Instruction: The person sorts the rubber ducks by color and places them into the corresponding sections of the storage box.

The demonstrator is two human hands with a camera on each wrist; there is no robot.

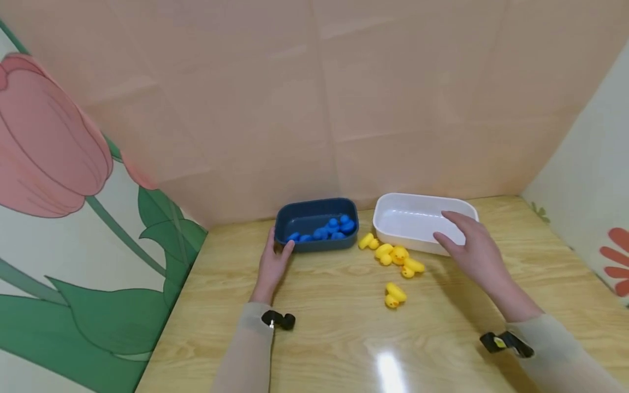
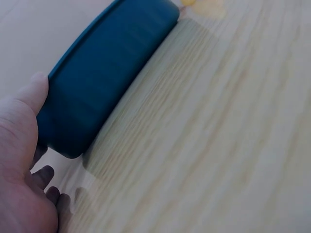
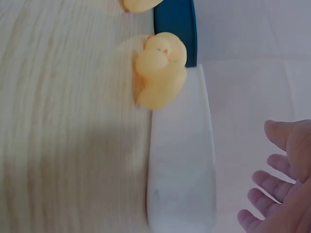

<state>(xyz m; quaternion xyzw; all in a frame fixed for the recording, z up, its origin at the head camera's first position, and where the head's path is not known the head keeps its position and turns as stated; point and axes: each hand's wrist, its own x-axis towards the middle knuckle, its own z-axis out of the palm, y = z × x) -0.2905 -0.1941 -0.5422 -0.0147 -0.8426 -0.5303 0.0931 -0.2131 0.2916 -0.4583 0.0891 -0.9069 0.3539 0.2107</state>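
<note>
My left hand [image 1: 272,268] grips the left end of a dark blue tray [image 1: 321,247], with its thumb at the front rim and its fingers round the end wall. Inside that tray lie several blue toy ducks [image 1: 334,226], mostly along the front and right. Over the right part of a white tray [image 1: 405,219], my right hand [image 1: 475,252] hovers with thumb and fingers spread and nothing between them. Several yellow rubber ducks [image 1: 398,254] lie on the table in front of the white tray. One yellow duck [image 1: 396,293] lies apart, closer to me.
Both trays stand side by side on the wood-grain table [image 1: 334,316], against a pinkish cloth backdrop [image 1: 275,136]. A wall with a painted tulip [image 1: 54,142] borders the left side, and a pale wall with a red flower [image 1: 616,262] the right.
</note>
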